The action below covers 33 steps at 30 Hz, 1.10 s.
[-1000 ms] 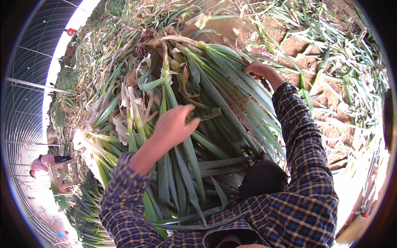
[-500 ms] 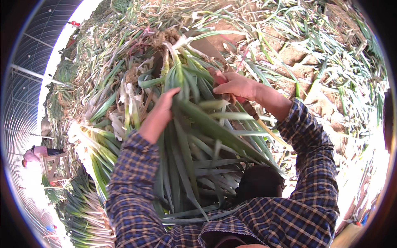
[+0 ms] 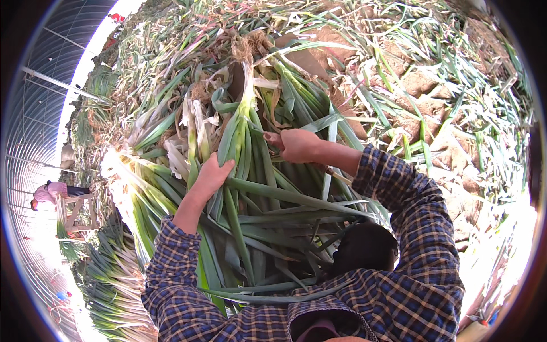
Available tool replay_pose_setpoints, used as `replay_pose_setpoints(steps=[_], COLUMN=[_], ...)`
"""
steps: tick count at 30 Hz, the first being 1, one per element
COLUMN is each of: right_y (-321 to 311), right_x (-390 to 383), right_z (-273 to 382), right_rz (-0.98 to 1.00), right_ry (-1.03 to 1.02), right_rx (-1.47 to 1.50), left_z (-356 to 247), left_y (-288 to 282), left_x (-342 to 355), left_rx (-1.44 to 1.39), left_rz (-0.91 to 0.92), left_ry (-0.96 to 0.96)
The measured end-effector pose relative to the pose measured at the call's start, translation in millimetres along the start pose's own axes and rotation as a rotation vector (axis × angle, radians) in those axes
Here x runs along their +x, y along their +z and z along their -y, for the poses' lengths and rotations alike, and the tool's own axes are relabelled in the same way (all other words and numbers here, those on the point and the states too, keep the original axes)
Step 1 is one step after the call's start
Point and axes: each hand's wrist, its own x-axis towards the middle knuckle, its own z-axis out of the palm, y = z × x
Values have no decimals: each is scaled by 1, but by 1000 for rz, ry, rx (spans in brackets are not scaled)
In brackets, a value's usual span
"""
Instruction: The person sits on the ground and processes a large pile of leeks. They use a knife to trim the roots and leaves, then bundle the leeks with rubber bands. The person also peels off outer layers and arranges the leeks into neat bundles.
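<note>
Ground litter of tangled green and straw-coloured leaves (image 3: 456,62): fills the top and right of the frame. Blue-and-tan plaid shirt (image 3: 393,296): across the bottom, sleeves reaching up both sides. Heap of long, flat, dark-green leafy stalks (image 3: 296,196): centre, leaves spreading toward the shirt. Arched, ribbed tunnel roof (image 3: 43,119): left edge. Row of green-topped, white-stemmed stalks (image 3: 117,285): lower left.

Pale-stemmed green stalk with a brown root tuft (image 3: 247,91): centre, just above middle; roots at the upper end, leaves running down over the heap.

Dark rounded object (image 3: 366,248): lower right of centre, against the shirt; kind unclear. Co-worker in a pink top (image 3: 56,191): far left, bent over, beside a pale wooden frame (image 3: 78,212).

Left hand (image 3: 212,174): left of centre, fingers closed on the leafy part of the rooted stalk. Right hand (image 3: 297,146): just right of that stalk, fingers curled; contents hidden, so cannot tell whether it is clamped on anything. Slim tan rod-like piece (image 3: 340,176): shows below the right wrist; its other end is out of sight.
</note>
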Motion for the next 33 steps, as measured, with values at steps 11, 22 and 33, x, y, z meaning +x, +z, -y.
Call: replay_pose_setpoints(steps=[11, 22, 33], right_y=[-54, -64, -32], right_x=[81, 168, 88], right_z=[-2, -22, -51], right_rz=[-32, -323, -116], right_ry=[133, 151, 208], right_rx=[-114, -100, 187], left_z=[-66, -96, -97], left_y=[27, 53, 63], left_x=[-12, 39, 95], left_rx=[879, 920, 891], left_rz=[157, 197, 231], left_ry=[218, 385, -93])
